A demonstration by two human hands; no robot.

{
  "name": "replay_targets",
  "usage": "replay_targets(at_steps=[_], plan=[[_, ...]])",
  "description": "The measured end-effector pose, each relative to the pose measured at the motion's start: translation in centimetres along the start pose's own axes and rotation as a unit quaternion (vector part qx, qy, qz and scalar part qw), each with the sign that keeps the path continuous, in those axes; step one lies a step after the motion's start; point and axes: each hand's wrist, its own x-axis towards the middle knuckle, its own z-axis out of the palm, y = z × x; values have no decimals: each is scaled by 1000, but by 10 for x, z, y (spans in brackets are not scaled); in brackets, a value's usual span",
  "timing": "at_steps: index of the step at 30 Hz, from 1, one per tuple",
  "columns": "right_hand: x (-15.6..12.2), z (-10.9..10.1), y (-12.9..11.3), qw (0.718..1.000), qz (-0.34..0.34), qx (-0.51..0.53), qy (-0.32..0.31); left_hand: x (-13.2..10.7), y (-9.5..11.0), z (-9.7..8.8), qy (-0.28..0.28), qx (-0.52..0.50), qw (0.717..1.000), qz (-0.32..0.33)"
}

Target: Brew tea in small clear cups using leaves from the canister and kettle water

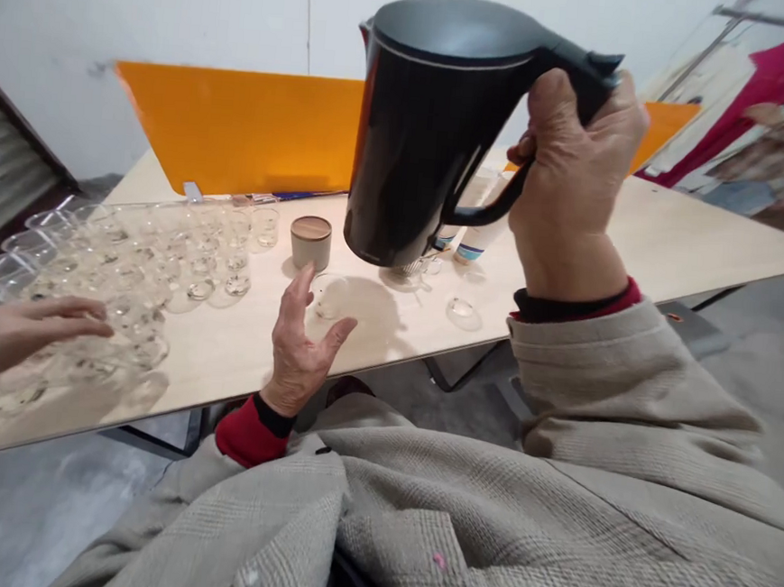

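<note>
My right hand grips the handle of a black electric kettle and holds it upright in the air above the wooden table. My left hand rests near the table's front edge with fingers spread, touching or almost touching a small clear glass. Another clear glass stands alone further right, below the kettle handle. A small beige jar with a wooden lid stands behind my left hand.
Several clear glasses crowd the table's left side. Another person's hand reaches in over them from the left. An orange divider panel stands at the back. Tubes or bottles lie behind the kettle. Clothes hang at the far right.
</note>
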Motion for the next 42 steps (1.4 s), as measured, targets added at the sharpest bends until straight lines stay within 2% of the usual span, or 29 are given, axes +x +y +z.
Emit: replay_targets(at_steps=[2, 3, 7, 10, 14, 18, 24, 28, 35, 42], plan=[[-12, -10, -28, 998, -20, 18, 50, 4, 16, 9, -25, -78, 997, -16], [-19, -15, -41, 998, -28, 19, 45, 6, 22, 15, -40, -116, 992, -29], [-49, -32, -85, 999, -40, -26, -19, 7, 42, 38, -78, -236, 961, -118], [-63, -43, -100, 991, -28, -121, -59, 4, 54, 48, -100, -312, 929, -173], [-68, -47, -106, 968, -35, -228, -102, -2, 65, 52, -114, -361, 893, -242], [-67, -36, -113, 935, 0, -316, -163, -9, 67, 55, -119, -391, 866, -290], [-59, -9, -116, 866, 58, -436, -238, -20, 61, 63, -127, -396, 847, -332], [-54, 3, -108, 829, 58, -477, -286, -27, 57, 68, -123, -409, 835, -348], [-46, 20, -96, 797, 38, -506, -326, -24, 49, 70, -127, -437, 813, -364], [-42, 33, -100, 804, 45, -484, -342, -22, 46, 69, -131, -464, 797, -365]])
